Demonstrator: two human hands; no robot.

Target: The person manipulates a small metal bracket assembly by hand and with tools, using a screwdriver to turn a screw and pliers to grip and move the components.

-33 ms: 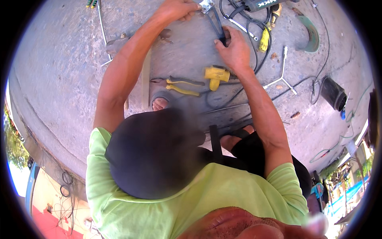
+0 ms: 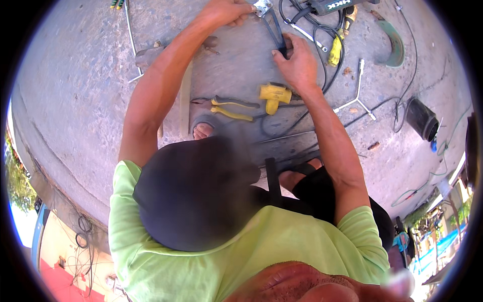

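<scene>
Hardly anything has been moved since the earlier frame; only a very slight shift of the whole view is noted. A dark two-armed piece (image 2: pixel 271 31) is placed between the hands, its near end grasped by the right hand (image 2: pixel 300 63). At its far end, a shiny metal piece (image 2: pixel 262 7) is met by the fingertips of the left hand (image 2: pixel 224 13); whether it is pinched cannot be told. Yellow-handled pliers (image 2: pixel 231 115) are left lying nearer the body.

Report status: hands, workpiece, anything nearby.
Left hand at silver metal piece. Right hand gripping dark bars. Black cable looped right of right hand.
</scene>
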